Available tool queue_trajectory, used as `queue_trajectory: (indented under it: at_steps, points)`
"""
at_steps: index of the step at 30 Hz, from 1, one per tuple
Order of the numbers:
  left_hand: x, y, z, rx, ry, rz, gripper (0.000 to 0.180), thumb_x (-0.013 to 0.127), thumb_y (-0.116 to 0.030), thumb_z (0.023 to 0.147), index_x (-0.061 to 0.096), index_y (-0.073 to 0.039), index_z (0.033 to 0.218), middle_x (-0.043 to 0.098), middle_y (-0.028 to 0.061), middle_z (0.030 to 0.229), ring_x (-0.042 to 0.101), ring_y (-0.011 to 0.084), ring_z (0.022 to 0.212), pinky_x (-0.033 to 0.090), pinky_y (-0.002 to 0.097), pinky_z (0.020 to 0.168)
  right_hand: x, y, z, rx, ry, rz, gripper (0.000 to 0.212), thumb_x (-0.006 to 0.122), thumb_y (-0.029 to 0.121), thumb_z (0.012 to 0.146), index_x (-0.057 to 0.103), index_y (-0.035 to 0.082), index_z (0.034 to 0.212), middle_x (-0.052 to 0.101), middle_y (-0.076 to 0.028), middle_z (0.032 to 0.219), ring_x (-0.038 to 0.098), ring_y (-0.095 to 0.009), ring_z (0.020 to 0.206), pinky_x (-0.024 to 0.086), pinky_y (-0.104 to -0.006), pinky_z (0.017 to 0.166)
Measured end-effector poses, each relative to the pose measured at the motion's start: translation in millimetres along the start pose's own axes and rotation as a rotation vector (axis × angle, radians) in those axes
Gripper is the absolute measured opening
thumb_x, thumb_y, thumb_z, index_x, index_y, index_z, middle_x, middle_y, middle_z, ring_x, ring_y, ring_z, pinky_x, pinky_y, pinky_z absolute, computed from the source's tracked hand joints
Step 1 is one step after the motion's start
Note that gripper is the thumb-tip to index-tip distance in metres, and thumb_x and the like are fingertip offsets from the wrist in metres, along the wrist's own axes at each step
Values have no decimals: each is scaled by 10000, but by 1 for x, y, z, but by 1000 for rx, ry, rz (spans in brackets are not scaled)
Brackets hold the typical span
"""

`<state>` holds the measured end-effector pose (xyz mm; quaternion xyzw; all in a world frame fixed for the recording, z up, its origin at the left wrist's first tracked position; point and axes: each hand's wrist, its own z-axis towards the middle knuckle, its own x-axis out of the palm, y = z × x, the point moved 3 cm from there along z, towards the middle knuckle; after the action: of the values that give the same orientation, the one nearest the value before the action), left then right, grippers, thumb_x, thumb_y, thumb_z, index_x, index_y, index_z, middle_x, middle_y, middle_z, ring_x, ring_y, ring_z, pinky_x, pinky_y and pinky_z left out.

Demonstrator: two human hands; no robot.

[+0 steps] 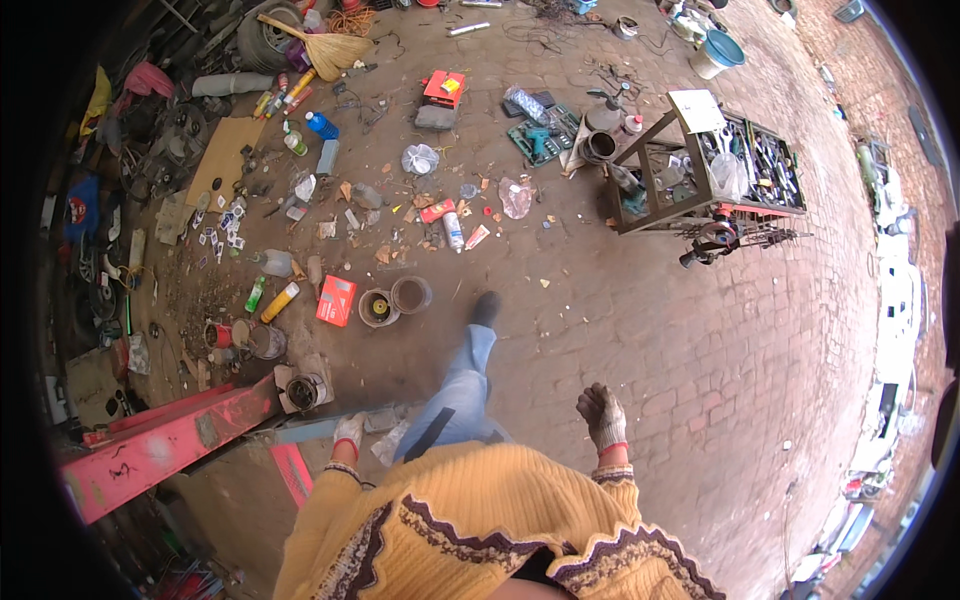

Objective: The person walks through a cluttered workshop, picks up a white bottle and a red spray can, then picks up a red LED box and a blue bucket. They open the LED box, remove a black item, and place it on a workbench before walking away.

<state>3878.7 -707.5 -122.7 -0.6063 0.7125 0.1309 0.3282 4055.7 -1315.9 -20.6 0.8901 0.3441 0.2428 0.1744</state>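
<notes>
Both hands wear knitted grey work gloves with red cuffs and hold nothing. The right hand point(602, 415) hangs loosely curled, fingers bent inward, over bare brick paving point(700, 340), whose worn reddish blocks run in curved rows. The left hand point(348, 432) shows only its back, so I cannot tell whether its fingers are spread or curled; it hangs just above a flat grey metal strip point(320, 428) lying on the ground. Chunky mustard-yellow knit sleeves with dark patterned trim lead back from both wrists. Between the hands a leg in faded blue denim steps forward, ending in a dark shoe point(485, 308). Just left of the left hand lies a long red-painted steel beam point(170, 445), chipped and scuffed. Ahead of the shoe stand two round rusty tins point(395, 300) beside a flat orange box point(336, 300). Farther right stands a welded metal-frame cart point(710, 170) full of tools.
</notes>
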Motion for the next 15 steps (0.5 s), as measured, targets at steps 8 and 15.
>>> queue_trajectory:
  at_steps: [8, 15]
  points:
    - [-4, -220, 6, 245, 5, 60, 586, 661, -489, 861, 684, 40, 1113, 692, 205, 973, 674, 304, 881, 525, 406, 758, 22, 97, 100, 7, 130, -24, 332, 595, 327, 1025, 629, 29, 1167, 677, -117, 1069, 675, -270, 900, 573, -406, 790]
    - [29, -403, -12, 241, 70, 188, 716, 661, -536, 845, 644, 0, 1318, 633, 263, 1335, 588, 369, 1266, 442, 420, 1055, 119, 157, 119, -102, 10, -132, 197, 585, 251, 1024, 563, 59, 983, 453, -1, 792, 453, -127, 663, 386, -264, 554]
